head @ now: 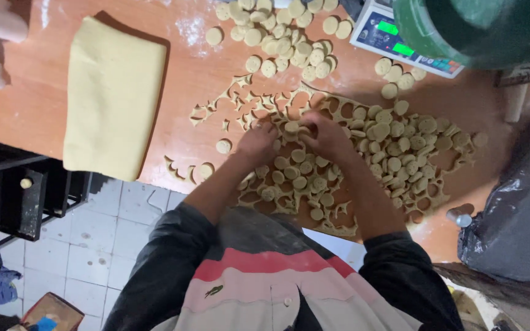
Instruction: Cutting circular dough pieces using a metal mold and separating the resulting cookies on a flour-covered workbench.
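Dough rounds [314,178] sit in the punched sheet [400,153] at table [32,104] centre, just at 12 o'clock from my chest. My left hand [257,142] and right hand [325,136] both pinch at small discs near 12, fingers curled on them; exact grip hard to see. Discs look soft, light, easily dented, so take them by the edges, gently. Loose pile [277,37] farther at 12, folded dough slab [113,98] at 10, scale [394,37] at 1.
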